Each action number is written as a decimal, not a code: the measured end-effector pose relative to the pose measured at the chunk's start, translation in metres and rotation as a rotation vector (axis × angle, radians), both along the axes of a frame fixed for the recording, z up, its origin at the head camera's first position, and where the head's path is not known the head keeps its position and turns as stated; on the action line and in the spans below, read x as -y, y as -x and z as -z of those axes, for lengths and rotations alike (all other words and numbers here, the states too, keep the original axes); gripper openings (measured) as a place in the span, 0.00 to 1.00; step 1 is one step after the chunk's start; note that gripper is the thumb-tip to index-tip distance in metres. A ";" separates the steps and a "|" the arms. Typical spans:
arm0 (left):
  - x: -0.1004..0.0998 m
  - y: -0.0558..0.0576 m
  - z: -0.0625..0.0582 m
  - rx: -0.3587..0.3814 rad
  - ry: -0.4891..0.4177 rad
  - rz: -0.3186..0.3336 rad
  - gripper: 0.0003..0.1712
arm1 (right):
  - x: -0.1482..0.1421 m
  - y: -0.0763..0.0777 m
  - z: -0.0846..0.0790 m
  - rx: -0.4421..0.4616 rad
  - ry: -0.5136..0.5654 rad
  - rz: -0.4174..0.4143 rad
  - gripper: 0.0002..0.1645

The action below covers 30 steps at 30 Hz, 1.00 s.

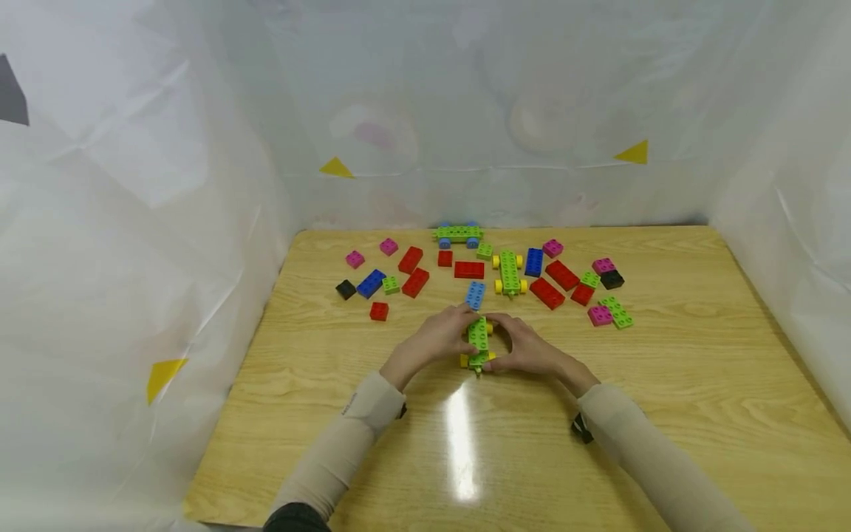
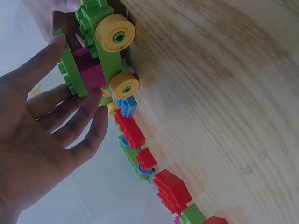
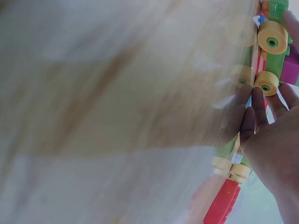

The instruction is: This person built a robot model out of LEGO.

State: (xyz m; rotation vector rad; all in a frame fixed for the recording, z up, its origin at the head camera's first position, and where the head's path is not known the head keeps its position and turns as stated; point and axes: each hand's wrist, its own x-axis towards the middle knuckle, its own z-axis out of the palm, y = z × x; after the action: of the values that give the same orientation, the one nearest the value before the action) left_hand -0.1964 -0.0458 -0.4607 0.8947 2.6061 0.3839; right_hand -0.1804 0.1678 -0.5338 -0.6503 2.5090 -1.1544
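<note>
Both hands meet around a green wheeled base (image 2: 111, 67) with yellow wheels, standing on the table. A magenta brick (image 2: 89, 70) sits on it, and a long green brick (image 2: 72, 70) tops that one. My left hand (image 1: 435, 336) pinches the long green brick, thumb at one end and fingers at the other. From the other side my right hand (image 1: 532, 351) holds the wheeled base, its thumb near the hitch end and its fingers round the far end. A light blue brick (image 1: 475, 294) lies just beyond the fingertips.
Behind the hands stand a second yellow-wheeled base (image 1: 509, 272) and a blue-wheeled base (image 1: 457, 234). Red bricks (image 1: 415, 282) and others in blue, magenta, green and black lie scattered on both sides. White sheeting (image 1: 479, 133) walls in the wooden table (image 1: 319, 458).
</note>
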 end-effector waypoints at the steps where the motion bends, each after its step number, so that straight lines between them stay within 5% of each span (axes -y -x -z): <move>1: 0.000 0.000 0.000 0.009 -0.010 -0.006 0.37 | 0.000 0.000 0.000 0.001 0.000 0.000 0.56; 22: 0.012 -0.001 0.020 0.161 -0.269 -0.079 0.40 | 0.000 0.000 0.000 0.013 -0.007 0.003 0.56; 30: 0.014 -0.005 0.027 0.168 -0.334 -0.106 0.39 | -0.001 0.001 0.002 0.011 -0.006 -0.001 0.56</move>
State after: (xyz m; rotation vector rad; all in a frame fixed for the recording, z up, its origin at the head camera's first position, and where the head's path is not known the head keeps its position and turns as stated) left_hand -0.1913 -0.0597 -0.4875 0.7861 2.4794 0.9040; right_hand -0.1813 0.1687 -0.5360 -0.6419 2.5023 -1.1462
